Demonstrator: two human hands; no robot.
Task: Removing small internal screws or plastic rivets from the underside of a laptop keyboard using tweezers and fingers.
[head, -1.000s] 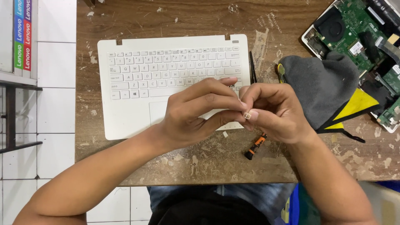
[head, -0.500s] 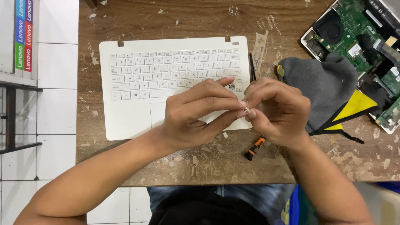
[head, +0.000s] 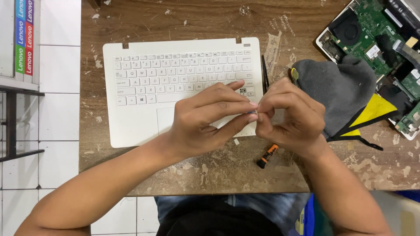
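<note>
I see my left hand (head: pixel 205 120) and right hand (head: pixel 291 116) pinching one tiny part (head: pixel 253 112) together above the white keyboard (head: pixel 175 83), gray cloth (head: pixel 339 89) just right, small orange-and-black tool (head: pixel 267 156) on the bench (head: pixel 210 170).

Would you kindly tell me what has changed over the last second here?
Very little: both hands stay together, the left hand and right hand still pinching a tiny part between their fingers, with only slight finger shifts. The white keyboard, orange-black tool, grey cloth and circuit board have not moved.

Tiny pale part (head: pixel 253 112), mostly hidden, pinched between both hands' fingertips, above white keyboard (head: pixel 175 78)
</note>
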